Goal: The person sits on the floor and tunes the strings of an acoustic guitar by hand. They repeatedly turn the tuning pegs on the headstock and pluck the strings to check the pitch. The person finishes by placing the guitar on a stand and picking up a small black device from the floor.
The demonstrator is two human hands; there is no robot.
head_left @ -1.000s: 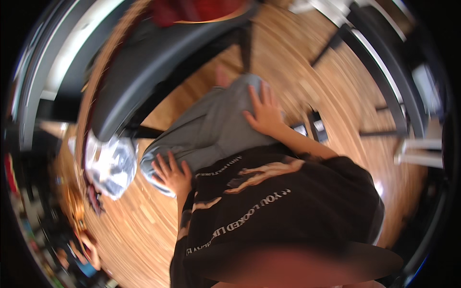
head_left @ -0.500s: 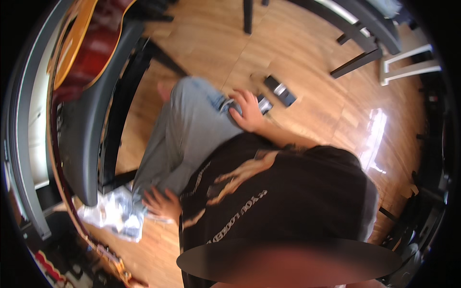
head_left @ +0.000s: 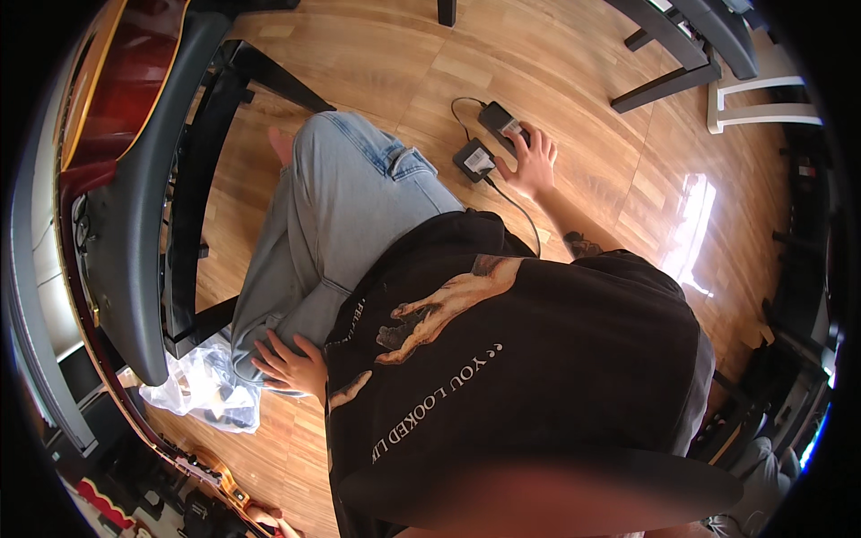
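Note:
Over the wooden floor, my right hand (head_left: pixel 532 161) reaches out with fingers apart. Its fingertips are at the near right end of a black box-shaped device (head_left: pixel 494 117) with a pale label; whether they touch it I cannot tell. Beside the thumb lies a black power adapter (head_left: pixel 468 158) with a white label. A thin cable joins the two, and a dark cord (head_left: pixel 518 208) runs from the adapter toward my shirt. My left hand (head_left: pixel 291 363) rests with spread fingers on the lower part of my jeans (head_left: pixel 327 215), holding nothing.
A red guitar (head_left: pixel 121 90) leans on a black padded bench (head_left: pixel 148 242) at the left. Near the bench's foot lies a clear plastic bag (head_left: pixel 208 387). Dark furniture legs (head_left: pixel 664 88) and a white frame (head_left: pixel 767 113) stand at the far right.
My right hand has left my knee and moved right and farther out to the black devices. My left hand stays on my leg. The view has shifted slightly.

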